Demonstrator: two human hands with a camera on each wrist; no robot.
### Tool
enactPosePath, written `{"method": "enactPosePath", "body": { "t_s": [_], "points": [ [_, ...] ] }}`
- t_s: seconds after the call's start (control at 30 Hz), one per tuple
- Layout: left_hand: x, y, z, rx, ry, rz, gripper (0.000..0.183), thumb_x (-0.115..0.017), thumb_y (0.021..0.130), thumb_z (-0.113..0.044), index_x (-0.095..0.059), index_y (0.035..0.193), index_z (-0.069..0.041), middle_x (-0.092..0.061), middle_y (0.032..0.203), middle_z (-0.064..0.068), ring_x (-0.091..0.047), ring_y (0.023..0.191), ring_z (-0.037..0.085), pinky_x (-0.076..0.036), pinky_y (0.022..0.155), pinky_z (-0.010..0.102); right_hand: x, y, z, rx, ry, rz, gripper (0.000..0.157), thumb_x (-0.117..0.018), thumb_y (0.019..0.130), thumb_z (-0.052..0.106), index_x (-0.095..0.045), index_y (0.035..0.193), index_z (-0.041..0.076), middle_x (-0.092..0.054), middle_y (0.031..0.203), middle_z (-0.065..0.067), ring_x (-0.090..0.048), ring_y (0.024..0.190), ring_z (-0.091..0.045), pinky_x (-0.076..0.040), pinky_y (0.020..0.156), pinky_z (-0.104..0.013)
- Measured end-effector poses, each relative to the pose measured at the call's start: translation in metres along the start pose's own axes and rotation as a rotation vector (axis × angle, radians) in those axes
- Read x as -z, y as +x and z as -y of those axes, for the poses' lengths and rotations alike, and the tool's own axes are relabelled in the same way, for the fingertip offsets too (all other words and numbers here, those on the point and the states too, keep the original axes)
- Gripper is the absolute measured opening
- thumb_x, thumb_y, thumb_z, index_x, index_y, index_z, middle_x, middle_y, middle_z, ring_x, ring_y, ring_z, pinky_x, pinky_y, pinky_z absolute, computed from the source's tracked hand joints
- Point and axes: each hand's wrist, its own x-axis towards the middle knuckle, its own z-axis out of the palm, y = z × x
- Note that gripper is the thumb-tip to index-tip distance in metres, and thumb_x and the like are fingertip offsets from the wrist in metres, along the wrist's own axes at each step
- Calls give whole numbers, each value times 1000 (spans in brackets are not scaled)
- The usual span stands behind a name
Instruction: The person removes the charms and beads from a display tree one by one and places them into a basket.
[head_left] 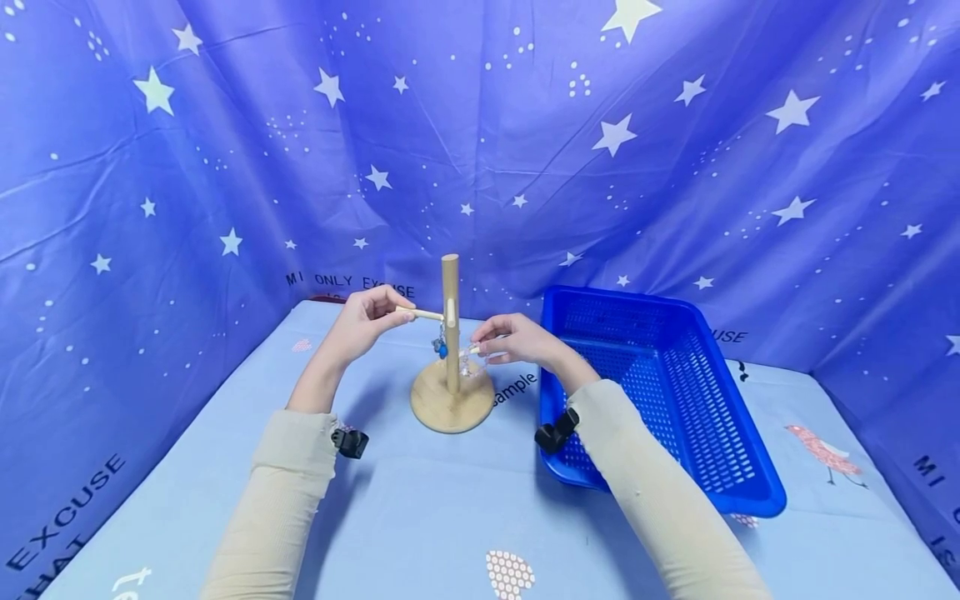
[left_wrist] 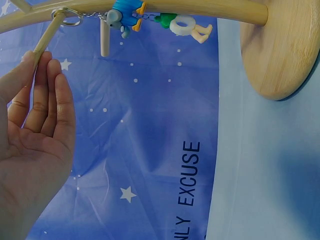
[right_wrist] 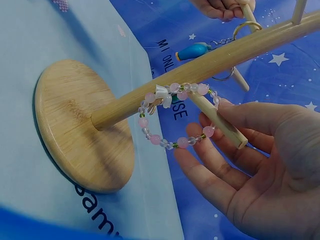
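Note:
A wooden peg stand [head_left: 452, 408] has a round base and an upright post. My left hand [head_left: 363, 323] pinches the end of an upper peg [left_wrist: 49, 36] between thumb and fingers. A keychain [left_wrist: 127, 14] hangs by its metal ring on that peg, with a blue figure and a green-and-white figure on its chain. Round a lower peg [right_wrist: 227, 127] on the right side hangs a beaded bracelet [right_wrist: 183, 142], pink and clear with a white charm. My right hand [head_left: 519, 340] holds the bracelet's near side, the thumb at its beads and the index fingertip partly hidden behind the peg.
A blue perforated basket [head_left: 750, 492] stands right of the stand, under my right forearm. The light blue cloth [head_left: 420, 525] covers the table. A starry blue curtain [head_left: 480, 125] hangs behind and at both sides.

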Motion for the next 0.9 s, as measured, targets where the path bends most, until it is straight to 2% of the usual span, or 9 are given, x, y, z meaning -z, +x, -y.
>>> {"method": "enactPosePath", "body": {
  "t_s": [0.13,0.27,0.4,0.57,0.8,0.9],
  "points": [
    [0,0,1,1,4,-5,16,-68,94,-7,-66,102,6,-62,75,-9,-43,62,6,-36,62,21,1,-1,0,1,8,-9,24,-58,98,2,-60,120,-6,-63,104,-7,-65,102,-21,-49,103,-52],
    [0,0,2,-1,3,-4,12,-68,93,-7,-66,100,4,-62,76,-10,-44,63,5,-37,63,21,2,-1,-1,-2,17,-16,23,-57,98,1,-60,120,-7,-62,103,-7,-65,109,-30,-49,103,-52],
    [0,0,3,-3,2,-4,10,-67,93,-6,-67,99,2,-62,76,-11,-46,63,6,-38,63,21,3,-2,-1,-6,13,-26,23,-58,98,1,-60,120,-7,-62,102,-7,-61,117,-39,-50,103,-51],
    [0,0,1,6,2,-1,15,-67,94,-6,-66,103,5,-62,77,-11,-45,64,5,-38,63,21,5,-3,-1,-7,-9,-46,21,-60,97,2,-61,116,-6,-61,98,-5,-60,116,-40,-54,98,-45],
    [0,0,1,7,11,-2,15,-67,94,-6,-66,103,6,-63,77,-11,-45,64,5,-39,64,23,7,-4,-1,0,-8,-48,19,-60,96,2,-60,114,-6,-60,97,-5,-65,94,-17,-55,96,-43],
    [0,0,1,-2,7,-3,15,-67,94,-6,-65,102,6,-63,78,-11,-46,64,6,-38,63,22,9,-4,0,-1,-11,-50,19,-61,96,2,-61,113,-5,-61,97,-6,-65,94,-17,-58,92,-38]
  ]
}}
